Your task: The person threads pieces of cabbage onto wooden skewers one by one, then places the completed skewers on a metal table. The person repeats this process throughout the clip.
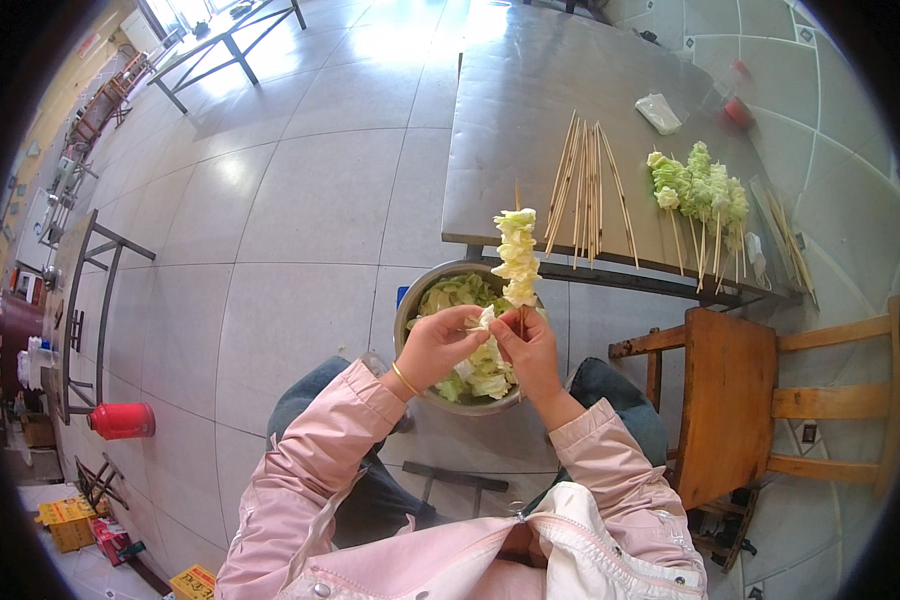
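Note:
My right hand (pixel 526 346) grips a wooden skewer (pixel 518 196) threaded with folded pale-green cabbage leaves (pixel 517 255). Its tip points away from me, above the leaves. Between the fingers of my left hand (pixel 444 339) is a small whitish cabbage piece (pixel 483 321), close to my right fingertips. Both hands are over a round metal basin (pixel 403 324), which holds loose torn cabbage (pixel 487 375). Part of the basin is hidden behind my hands.
A metal-topped table (pixel 510 97) stands ahead to the right. On it lie bare wooden skewers (pixel 586 191), several filled cabbage skewers (pixel 701 184) and a white packet (pixel 658 113). A wooden chair (pixel 729 409) is at my right, and a red thermos (pixel 122 421) is on the left.

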The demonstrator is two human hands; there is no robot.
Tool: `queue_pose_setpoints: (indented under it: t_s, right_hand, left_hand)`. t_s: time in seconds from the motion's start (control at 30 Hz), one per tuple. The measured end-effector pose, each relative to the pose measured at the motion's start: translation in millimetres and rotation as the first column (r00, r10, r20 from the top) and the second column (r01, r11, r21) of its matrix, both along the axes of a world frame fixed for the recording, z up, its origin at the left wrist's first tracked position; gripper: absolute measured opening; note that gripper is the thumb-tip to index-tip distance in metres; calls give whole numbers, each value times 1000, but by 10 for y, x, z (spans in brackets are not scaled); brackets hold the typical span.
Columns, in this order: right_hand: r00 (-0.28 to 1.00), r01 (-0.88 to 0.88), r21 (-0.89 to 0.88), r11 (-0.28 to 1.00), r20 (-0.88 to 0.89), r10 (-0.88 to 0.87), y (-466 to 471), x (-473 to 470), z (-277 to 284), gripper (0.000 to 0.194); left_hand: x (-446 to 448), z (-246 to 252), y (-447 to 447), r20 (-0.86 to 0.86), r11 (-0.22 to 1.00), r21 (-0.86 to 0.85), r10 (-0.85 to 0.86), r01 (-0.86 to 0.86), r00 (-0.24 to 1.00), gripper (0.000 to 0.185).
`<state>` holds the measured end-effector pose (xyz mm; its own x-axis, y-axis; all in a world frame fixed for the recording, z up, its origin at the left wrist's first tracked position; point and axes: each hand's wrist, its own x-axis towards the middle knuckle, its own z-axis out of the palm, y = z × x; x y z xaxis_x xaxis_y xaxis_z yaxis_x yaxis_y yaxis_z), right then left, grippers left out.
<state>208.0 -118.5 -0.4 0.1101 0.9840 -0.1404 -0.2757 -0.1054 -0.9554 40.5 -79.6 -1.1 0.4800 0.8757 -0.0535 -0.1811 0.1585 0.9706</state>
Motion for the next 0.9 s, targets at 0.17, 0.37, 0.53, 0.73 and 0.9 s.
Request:
queue_pose_setpoints:
  t_s: [0.17, 0.37, 0.53, 0.73, 0.9]
  right_hand:
    - [998, 9, 14, 1000, -54, -9, 4, -12, 18, 15]
    - [999, -33, -21, 999, -36, 32, -3, 2, 10, 16]
    - [996, -16, -6, 1000, -89, 15, 19, 19, 23, 16]
    - [996, -10, -44, 999, -90, 6, 24, 52, 97, 10]
    - [997, -24, -38, 999, -75, 21, 21, 41, 61, 9]
  left_hand:
    - [-1, -13, 25, 28, 997, -79, 14, -12, 1000, 32]
    - [-27, 17, 87, 82, 979, -204, -13, 30, 997, 35]
    - [-96, 90, 118, 122, 960, -244, -111, 139, 986, 42]
    - [-103, 104, 121, 94, 964, -208, -151, 168, 984, 47]
    - [-37, 40, 80, 49, 981, -169, -91, 98, 995, 46]
